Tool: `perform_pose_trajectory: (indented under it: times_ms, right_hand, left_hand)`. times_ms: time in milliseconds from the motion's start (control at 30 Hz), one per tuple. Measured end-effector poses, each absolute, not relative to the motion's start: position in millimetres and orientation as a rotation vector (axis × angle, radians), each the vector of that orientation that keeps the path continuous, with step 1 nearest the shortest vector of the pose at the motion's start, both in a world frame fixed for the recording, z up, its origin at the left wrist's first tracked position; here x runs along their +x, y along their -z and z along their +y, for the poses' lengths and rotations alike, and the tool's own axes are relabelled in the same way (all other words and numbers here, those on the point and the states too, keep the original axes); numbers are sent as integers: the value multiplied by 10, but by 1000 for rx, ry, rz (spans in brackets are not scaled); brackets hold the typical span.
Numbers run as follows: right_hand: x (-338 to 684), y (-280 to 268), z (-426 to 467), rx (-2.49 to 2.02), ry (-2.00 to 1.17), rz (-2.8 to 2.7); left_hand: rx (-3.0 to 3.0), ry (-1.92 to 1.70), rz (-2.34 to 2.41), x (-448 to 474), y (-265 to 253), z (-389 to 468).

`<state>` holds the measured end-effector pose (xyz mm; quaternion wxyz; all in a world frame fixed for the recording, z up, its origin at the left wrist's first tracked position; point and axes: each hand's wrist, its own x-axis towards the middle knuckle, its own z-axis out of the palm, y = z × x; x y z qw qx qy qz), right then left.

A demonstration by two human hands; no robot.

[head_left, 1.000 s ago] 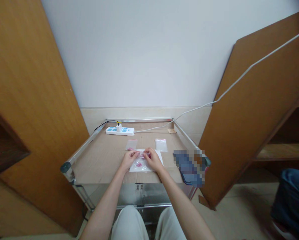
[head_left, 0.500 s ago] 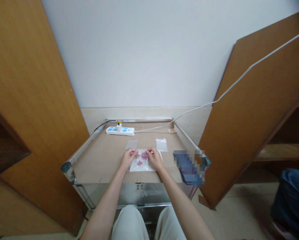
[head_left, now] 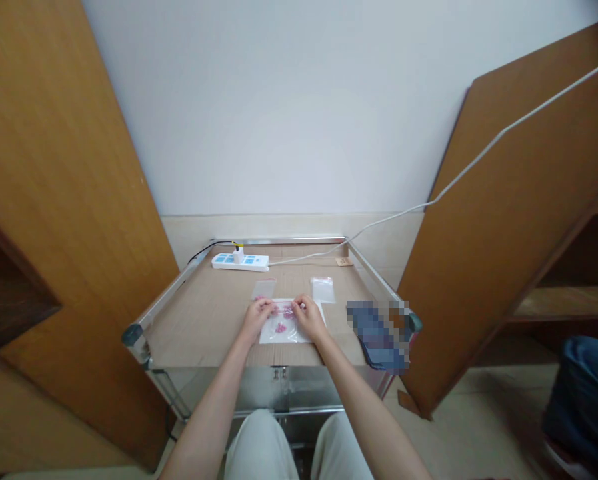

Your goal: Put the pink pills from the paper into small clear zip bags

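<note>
Cardboard [head_left: 193,317] below, pinched grips [head_left: 255,319] [head_left: 309,318] on bag [head_left: 293,329]

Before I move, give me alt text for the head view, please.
Left hand and right hand pinch a clear bag, pink pieces showing, over a white sheet on a cardboard-topped table. Two more bags and a power strip lie beyond.

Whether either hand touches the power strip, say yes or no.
No, the left hand and right hand are at the front bag, nearer than the power strip.
</note>
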<state>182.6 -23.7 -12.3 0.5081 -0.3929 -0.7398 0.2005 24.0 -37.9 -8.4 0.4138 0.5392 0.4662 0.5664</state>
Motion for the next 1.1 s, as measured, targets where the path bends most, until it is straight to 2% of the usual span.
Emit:
perform_pose_trajectory:
  times_ms: [267,1100]
  right_hand:
    - [1806,91,-271,-877,-452,-1867]
    - [1795,38,-345,-779,-400,-2016]
  left_hand:
    - [1442,-1288,1097,251,98,-396]
    - [1571,-1243,1154,269,115,-389]
